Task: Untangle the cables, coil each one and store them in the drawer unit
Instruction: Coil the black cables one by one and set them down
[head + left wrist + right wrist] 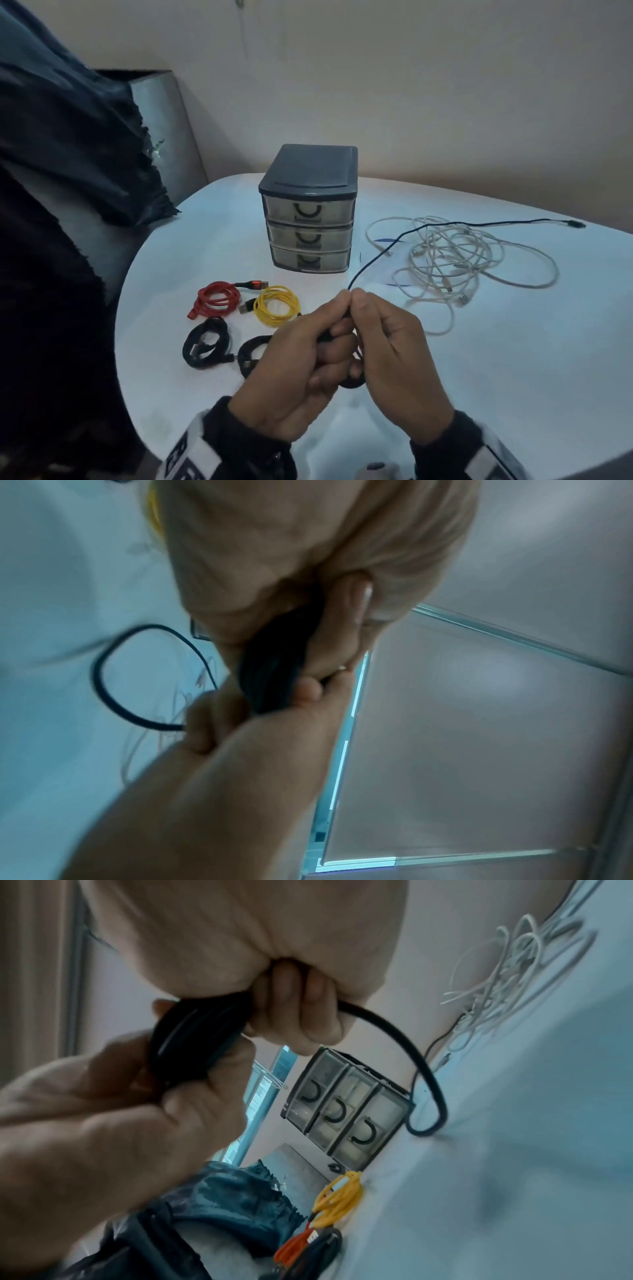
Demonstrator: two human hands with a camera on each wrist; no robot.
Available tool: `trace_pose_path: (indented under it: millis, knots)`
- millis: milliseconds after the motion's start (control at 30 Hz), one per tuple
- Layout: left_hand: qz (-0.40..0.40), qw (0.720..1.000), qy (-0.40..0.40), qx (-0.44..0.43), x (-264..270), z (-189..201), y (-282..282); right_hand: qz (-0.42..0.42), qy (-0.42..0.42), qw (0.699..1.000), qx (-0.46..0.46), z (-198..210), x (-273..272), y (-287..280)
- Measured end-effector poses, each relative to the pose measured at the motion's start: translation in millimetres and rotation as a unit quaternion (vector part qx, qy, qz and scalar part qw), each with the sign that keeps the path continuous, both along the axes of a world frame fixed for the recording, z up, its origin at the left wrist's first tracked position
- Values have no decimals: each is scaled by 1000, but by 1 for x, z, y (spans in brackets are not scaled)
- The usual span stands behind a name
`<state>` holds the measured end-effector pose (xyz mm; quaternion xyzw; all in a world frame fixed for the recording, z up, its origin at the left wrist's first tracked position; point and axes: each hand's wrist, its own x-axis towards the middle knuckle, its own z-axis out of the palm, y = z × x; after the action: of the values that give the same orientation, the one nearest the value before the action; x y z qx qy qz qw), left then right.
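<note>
Over the near part of the white table (496, 377), both hands meet around a small coil of black cable (352, 382). My left hand (308, 342) grips the wound loops (195, 1037). Fingers and thumb of my right hand (380, 329) pinch the same cable (411, 1053) where it leaves the coil. The free length (404, 236) runs up and right across the table to its plug (579, 224). It passes over a tangle of white cables (455, 260). The three-drawer unit (310, 209) stands behind, all drawers closed.
Left of my hands lie coiled cables: a red one (215, 298), a yellow one (277, 305) and two black ones (205, 342) (253, 353). Dark cloth (68, 137) hangs at the left over the table's edge, with a grey panel (161, 130) behind it.
</note>
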<state>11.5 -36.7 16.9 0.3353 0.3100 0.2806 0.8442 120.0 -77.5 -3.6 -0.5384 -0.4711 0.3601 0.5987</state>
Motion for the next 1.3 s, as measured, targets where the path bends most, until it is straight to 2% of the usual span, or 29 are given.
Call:
trace_pose_path:
  millis: [67, 167, 233, 300, 467, 533, 633, 767, 833, 867, 900, 967, 1033, 1067, 1100, 1200, 1267, 1300]
  knots:
    - [57, 998, -17, -21, 4, 4, 4, -23, -8, 1000, 8, -8, 4, 3]
    - [153, 982, -100, -41, -4, 8, 22, -49, -60, 997, 8, -17, 15, 4]
    - [213, 965, -148, -32, -18, 12, 36, -50, -122, 991, -5, -22, 21, 1]
    - [264, 953, -151, -2, -31, 16, 47, -15, -195, 980, -25, -27, 23, -2]
    - [338, 928, -65, 140, -46, 7, 55, 113, -389, 913, -56, -18, 18, -14]
    - [347, 910, 23, 224, -41, 2, 50, 128, -422, 895, -61, -3, 17, -19]
    - [319, 856, 168, 371, -27, -5, 37, 121, -426, 896, -38, 25, 23, -28]
    - [245, 786, 263, 504, -19, -22, 25, 108, -362, 925, -23, 51, 32, -43]
    - [191, 749, 309, 553, -17, -25, 20, 103, -359, 928, 3, 55, 31, -44]
    - [161, 745, 314, 566, -17, -24, 17, 92, -358, 929, 22, 54, 31, -42]
    - [127, 756, 302, 566, -17, -22, 13, 74, -344, 935, 41, 53, 33, -40]
    - [35, 812, 248, 528, -19, -14, 8, 14, -284, 957, 61, 48, 41, -34]
    - [-51, 890, 148, 427, -20, -6, 2, -35, -209, 975, 68, 46, 49, -28]
    - [-71, 925, 88, 363, -19, -1, -1, -48, -167, 982, 69, 43, 52, -26]
    - [-71, 947, 38, 311, -18, 4, -3, -57, -119, 989, 65, 39, 54, -24]
    - [-40, 977, -92, 188, -21, 10, 4, -50, -16, 998, 35, 25, 55, -18]
    - [-60, 965, -243, 73, -32, 13, 17, -11, 43, 999, 14, 17, 56, -17]
    - [-59, 955, -290, 31, -39, 14, 24, 10, 67, 998, 11, 13, 58, -17]
